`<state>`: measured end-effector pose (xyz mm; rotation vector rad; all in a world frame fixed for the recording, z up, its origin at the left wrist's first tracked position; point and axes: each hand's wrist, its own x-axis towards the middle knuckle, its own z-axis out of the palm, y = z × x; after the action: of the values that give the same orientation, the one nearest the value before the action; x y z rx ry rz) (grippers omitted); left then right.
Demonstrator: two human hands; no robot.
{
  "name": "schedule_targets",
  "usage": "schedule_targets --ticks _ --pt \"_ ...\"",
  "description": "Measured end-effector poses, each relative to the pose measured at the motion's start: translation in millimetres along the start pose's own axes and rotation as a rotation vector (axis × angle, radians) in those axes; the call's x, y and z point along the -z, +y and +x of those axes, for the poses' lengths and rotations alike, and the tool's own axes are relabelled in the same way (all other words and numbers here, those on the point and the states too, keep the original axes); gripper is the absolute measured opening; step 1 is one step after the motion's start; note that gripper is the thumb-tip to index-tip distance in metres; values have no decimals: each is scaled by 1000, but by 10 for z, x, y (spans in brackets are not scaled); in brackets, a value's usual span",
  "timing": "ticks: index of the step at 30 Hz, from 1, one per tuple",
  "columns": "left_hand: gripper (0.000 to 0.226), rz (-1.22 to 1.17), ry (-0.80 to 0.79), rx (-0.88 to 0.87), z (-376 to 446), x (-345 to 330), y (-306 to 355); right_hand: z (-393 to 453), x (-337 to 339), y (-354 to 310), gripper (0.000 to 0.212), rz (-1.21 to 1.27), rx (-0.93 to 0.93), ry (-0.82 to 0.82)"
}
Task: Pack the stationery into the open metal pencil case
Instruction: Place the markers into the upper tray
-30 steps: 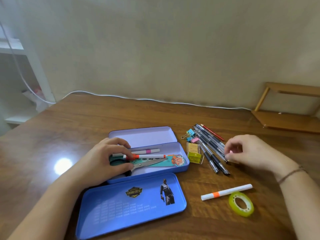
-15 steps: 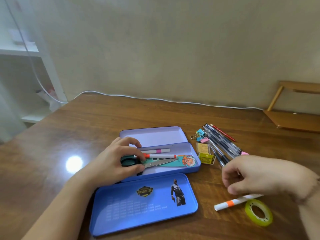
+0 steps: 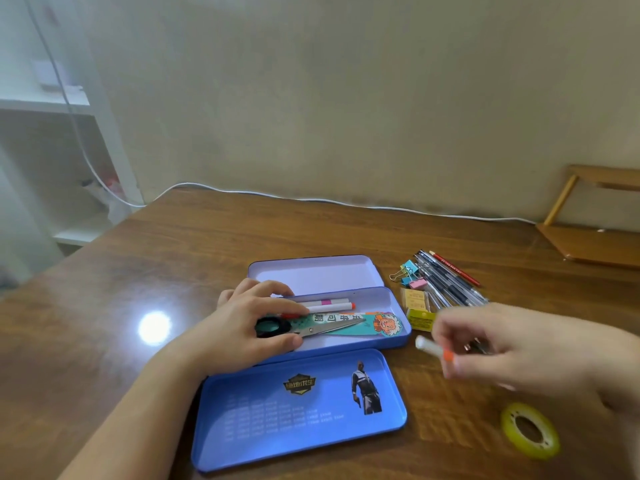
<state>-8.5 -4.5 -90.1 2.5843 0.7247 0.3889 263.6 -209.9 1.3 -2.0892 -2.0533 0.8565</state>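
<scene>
Only readable stuff: the badge (image 3: 300, 384) on the blue lid (image 3: 263, 441) says 绝地求生. The teal bookmark (image 3: 349, 323) inside the case has big characters, possibly 有问期; the lid's faint rows are too blurry.

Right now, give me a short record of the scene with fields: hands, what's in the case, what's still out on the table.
left hand: resting on scissors in the pencil case
right hand: holding a white marker with an orange band, blurred, beside the case
in case: scissors, two markers, illustrated ruler
still out: pens, binder clips, yellow tape roll, small yellow box
lid: open, flat on the table
</scene>
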Motion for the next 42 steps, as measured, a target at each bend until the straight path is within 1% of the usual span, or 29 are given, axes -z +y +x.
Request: schedule_targets --ticks 1,2,5,6,7,9,13,15,18,22,25,29,31,32,34,35,37,40,42 --pt "49 -8 7 -4 2 1 8 53 9 -36 5 42 57 64" --pt "51 -19 15 -3 0 3 15 141 13 -74 8 21 91 134" --pt "63 -40 15 11 -13 17 30 516 26 -175 17 -239 82 319" --pt "66 -46 15 18 -15 16 31 635 36 -211 21 -348 60 334" --pt "67 -49 19 21 -15 16 32 742 44 -235 24 -447 39 313" --pt "61 -46 31 23 -5 7 28 908 69 -268 25 -559 20 228" --pt "43 -52 30 37 31 -13 11 1059 54 -315 24 -570 24 100" --pt "39 -59 25 39 38 -18 11 1086 30 -325 22 -581 39 75" --pt "36 -72 24 42 36 -23 9 1090 32 -301 21 -529 54 78" --pt "29 -64 34 48 34 -13 19 1110 -32 -199 24 -554 66 186" --pt "26 -61 28 45 29 -8 13 1168 -95 -105 31 -542 49 264" --pt "26 -70 22 36 28 -11 7 1173 -108 -59 35 -494 28 287" --pt "28 -73 18 33 30 -5 1 1110 -50 -79 29 -391 41 302" --pt "29 -78 19 29 30 -5 -2 1082 -27 -97 24 -268 70 320" --pt "33 -98 35 19 31 -6 -1 1067 -30 -135 12 -48 170 355" --pt "36 -108 45 17 29 -2 4 1079 -59 -165 9 -32 227 364" --pt "39 -119 58 13 26 5 12 1140 -185 -212 6 -131 314 372" --pt "31 -131 73 21 30 4 23 1291 -359 -243 7 -290 378 492" --pt "34 -148 78 57 26 0 26 1368 -419 -291 9 -346 385 554"
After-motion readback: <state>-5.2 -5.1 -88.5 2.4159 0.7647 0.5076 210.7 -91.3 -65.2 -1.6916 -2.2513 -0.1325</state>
